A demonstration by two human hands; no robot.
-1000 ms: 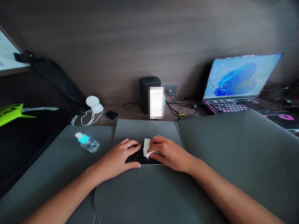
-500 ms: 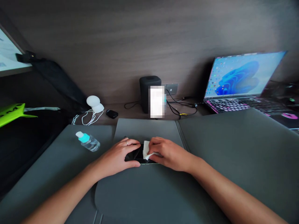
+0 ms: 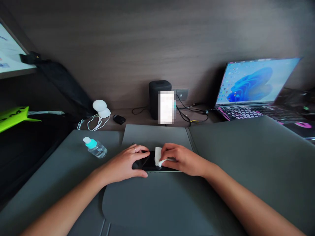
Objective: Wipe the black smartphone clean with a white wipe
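Observation:
A black-screened phone point(image 3: 149, 163) lies flat across the grey mat, its long side toward me. My left hand point(image 3: 130, 162), a ring on one finger, grips the phone's left end between the thumb on the near edge and the fingers on the far edge. My right hand point(image 3: 180, 159) pinches a folded white tissue point(image 3: 158, 156) and presses it on the screen right of the middle. The phone's right part is partly covered by that hand. Left of my left hand, a clear spray bottle point(image 3: 98, 150) with a turquoise collar lies tilted on the mat.
At the back stand a black speaker point(image 3: 154, 101), a blurred-out white item point(image 3: 166, 108) and black cables point(image 3: 184, 114). A white rounded device point(image 3: 100, 106) with its cord and a small black object point(image 3: 119, 119) are at back left. An open laptop point(image 3: 256, 82) stands at right.
My right hand has slid the tissue a little to the right along the phone screen. My left hand keeps its grip on the phone. The whole view has shifted slightly.

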